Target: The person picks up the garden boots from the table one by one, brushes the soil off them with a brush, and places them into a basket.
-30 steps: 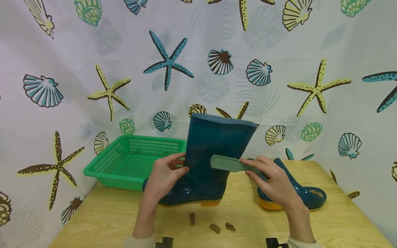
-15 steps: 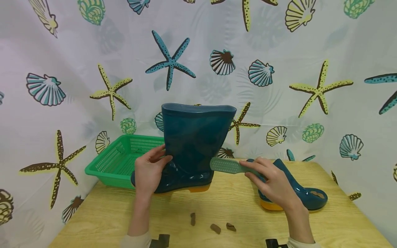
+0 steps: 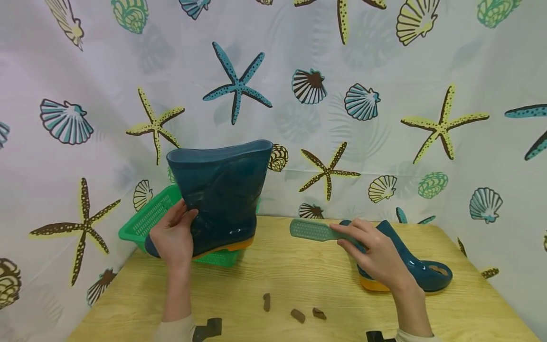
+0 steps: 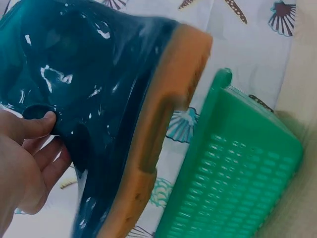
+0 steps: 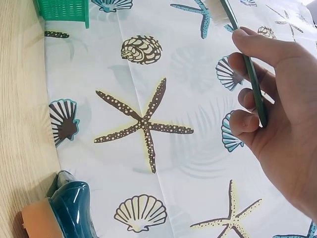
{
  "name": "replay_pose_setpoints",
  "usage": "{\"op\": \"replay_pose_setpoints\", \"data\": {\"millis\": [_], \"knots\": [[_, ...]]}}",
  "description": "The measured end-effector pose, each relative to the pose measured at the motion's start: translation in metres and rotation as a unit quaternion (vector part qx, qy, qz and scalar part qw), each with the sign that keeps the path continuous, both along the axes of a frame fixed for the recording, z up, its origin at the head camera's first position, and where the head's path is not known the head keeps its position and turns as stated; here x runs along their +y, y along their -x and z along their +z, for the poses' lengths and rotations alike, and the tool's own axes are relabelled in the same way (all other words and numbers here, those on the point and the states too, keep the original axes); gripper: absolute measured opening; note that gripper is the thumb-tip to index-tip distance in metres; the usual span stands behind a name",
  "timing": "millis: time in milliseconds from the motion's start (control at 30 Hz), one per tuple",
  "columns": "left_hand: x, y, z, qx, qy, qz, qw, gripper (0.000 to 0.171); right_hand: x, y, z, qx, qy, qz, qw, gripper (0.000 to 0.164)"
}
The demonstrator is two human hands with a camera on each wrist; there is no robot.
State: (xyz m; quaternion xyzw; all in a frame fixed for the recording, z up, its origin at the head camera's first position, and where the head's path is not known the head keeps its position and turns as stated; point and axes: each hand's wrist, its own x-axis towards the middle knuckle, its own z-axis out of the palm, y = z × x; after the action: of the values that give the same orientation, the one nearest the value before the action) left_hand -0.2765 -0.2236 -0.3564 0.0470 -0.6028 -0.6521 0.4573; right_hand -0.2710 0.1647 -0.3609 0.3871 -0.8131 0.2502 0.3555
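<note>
In the head view, my left hand pinches a dark blue rubber boot at the front of its shaft. The boot is lifted, leaning a little, its opening upward and toe to the left. Its orange sole shows in the left wrist view, facing the green basket. My right hand holds a pale green brush by the handle, apart from the boot. White bristles show at the top of the right wrist view. The second blue boot stands behind that hand, with a brown patch on its toe.
A green plastic basket sits at the back left of the wooden table, partly hidden by the lifted boot. Three small brown pieces lie near the front. A white curtain printed with starfish and shells hangs behind.
My left hand has carried the boot leftward, away from the brush, until it overlaps the basket in the head view. The boot's lean has changed. My right hand and the brush stay nearly still.
</note>
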Motion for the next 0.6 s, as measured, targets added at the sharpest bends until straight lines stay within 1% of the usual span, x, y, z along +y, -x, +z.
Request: {"op": "replay_pose_setpoints", "data": {"millis": [67,167,300,433,500,533,567,600], "knots": [[-0.004,0.002,-0.003,-0.004,-0.005,0.001,1.0,0.03,-0.001,0.0,-0.001,-0.002,-0.003,-0.003,1.0,0.05],[-0.009,0.006,-0.006,-0.005,-0.027,-0.002,0.9996,0.03,0.0,0.0,-0.001,-0.003,-0.004,-0.008,1.0,0.049],[-0.013,0.01,-0.011,-0.003,-0.053,0.007,0.9986,0.031,0.001,-0.001,-0.001,-0.004,-0.005,-0.012,1.0,0.049],[-0.016,0.011,-0.012,-0.007,-0.043,0.03,0.9986,0.031,0.0,-0.001,0.0,-0.005,-0.007,-0.012,1.0,0.048],[-0.017,0.011,-0.012,0.011,-0.052,0.026,0.9983,0.03,0.0,-0.001,0.0,-0.006,-0.008,-0.014,1.0,0.048],[-0.017,0.011,-0.011,0.027,-0.06,0.02,0.9976,0.03,0.0,-0.002,0.0,-0.006,-0.008,-0.015,1.0,0.048],[-0.018,0.01,-0.011,0.057,-0.081,0.003,0.9951,0.029,0.0,-0.002,0.0,-0.006,-0.009,-0.016,1.0,0.048],[-0.018,0.01,-0.01,0.092,-0.103,-0.017,0.9903,0.029,0.0,-0.002,0.0,-0.006,-0.009,-0.017,1.0,0.048]]}}
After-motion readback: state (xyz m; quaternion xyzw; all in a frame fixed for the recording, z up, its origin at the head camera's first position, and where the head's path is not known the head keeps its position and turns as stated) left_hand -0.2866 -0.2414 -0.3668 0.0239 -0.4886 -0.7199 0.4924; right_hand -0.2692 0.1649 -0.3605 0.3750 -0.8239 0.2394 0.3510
